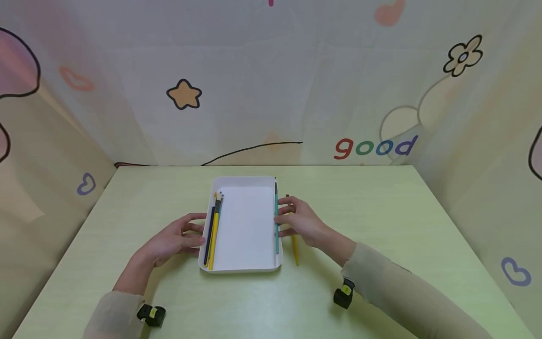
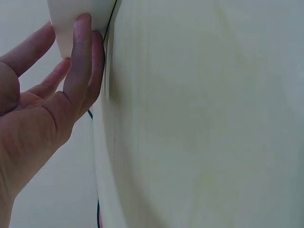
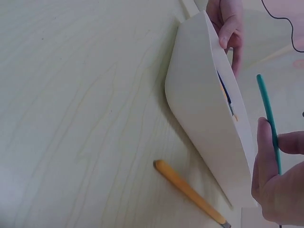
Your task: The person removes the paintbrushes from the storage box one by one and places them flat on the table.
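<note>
A white rectangular tray (image 1: 247, 226) lies on the table. Fingertips of my left hand (image 1: 175, 238) touch its outer left wall, thumb near the rim. My right hand (image 1: 302, 221) pinches a teal paintbrush (image 3: 268, 102) between thumb and fingers. In the head view that brush runs lengthwise over the tray's right rim, bristles away from me. Along the tray's left inner side lie a dark blue paintbrush (image 1: 209, 230) and a yellow paintbrush (image 1: 214, 235), with others partly hidden beside them. Beneath my right hand, outside the tray, a yellow-orange paintbrush (image 3: 187, 190) rests on the table.
The pale green table (image 1: 364, 197) extends around the tray on all sides. A printed curtain (image 1: 254, 94) with a star, flower and the word "good" hangs behind its far edge and along both sides. Black wrist cameras (image 1: 344, 294) sit at both sleeves.
</note>
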Tool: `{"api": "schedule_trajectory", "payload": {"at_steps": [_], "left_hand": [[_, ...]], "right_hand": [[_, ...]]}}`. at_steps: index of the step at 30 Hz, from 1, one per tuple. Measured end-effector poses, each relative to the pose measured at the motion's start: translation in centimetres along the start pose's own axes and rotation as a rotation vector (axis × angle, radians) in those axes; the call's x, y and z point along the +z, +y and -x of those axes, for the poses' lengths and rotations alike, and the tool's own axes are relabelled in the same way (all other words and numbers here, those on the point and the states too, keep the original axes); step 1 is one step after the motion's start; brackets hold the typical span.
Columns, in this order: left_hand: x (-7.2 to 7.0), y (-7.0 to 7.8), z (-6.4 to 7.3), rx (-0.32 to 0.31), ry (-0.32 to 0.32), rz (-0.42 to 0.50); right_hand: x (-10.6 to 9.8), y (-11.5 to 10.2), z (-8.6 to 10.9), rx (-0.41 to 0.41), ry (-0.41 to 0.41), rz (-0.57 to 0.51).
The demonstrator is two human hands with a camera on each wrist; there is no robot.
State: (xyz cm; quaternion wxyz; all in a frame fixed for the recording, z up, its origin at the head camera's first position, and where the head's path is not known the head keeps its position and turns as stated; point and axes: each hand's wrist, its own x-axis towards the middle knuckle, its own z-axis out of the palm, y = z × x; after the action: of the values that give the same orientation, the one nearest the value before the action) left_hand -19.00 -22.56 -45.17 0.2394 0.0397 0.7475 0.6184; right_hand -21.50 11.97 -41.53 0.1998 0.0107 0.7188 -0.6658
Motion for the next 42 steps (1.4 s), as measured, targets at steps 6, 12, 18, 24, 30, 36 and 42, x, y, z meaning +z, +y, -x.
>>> {"api": "schedule_trajectory", "payload": {"at_steps": [6, 12, 18, 24, 30, 36, 42], "left_hand": [[0.1, 0.1, 0.1, 0.001, -0.001, -0.002], [0.1, 0.0, 0.1, 0.006, -0.004, 0.003], [0.0, -0.1, 0.1, 0.009, 0.000, 0.000], [0.0, -0.2, 0.0, 0.014, -0.008, 0.006], [0.0, -0.3, -0.1, 0.013, -0.008, 0.009], [0.0, -0.3, -0.1, 0.014, -0.011, 0.015], [0.1, -0.1, -0.1, 0.005, -0.007, 0.011]], "right_hand": [[-1.6, 0.7, 0.2, -0.011, 0.016, -0.004], [-3.3, 1.3, 0.1, 0.000, 0.058, 0.006], [-4.6, 2.1, 0.2, 0.044, 0.096, 0.040], [-5.5, 2.8, 0.5, 0.060, 0.114, 0.055], [-6.4, 3.0, 0.5, 0.063, 0.114, 0.090], [-7.3, 3.2, 0.4, 0.065, 0.100, 0.137], [-7.6, 3.3, 0.4, 0.058, 0.080, 0.201]]}}
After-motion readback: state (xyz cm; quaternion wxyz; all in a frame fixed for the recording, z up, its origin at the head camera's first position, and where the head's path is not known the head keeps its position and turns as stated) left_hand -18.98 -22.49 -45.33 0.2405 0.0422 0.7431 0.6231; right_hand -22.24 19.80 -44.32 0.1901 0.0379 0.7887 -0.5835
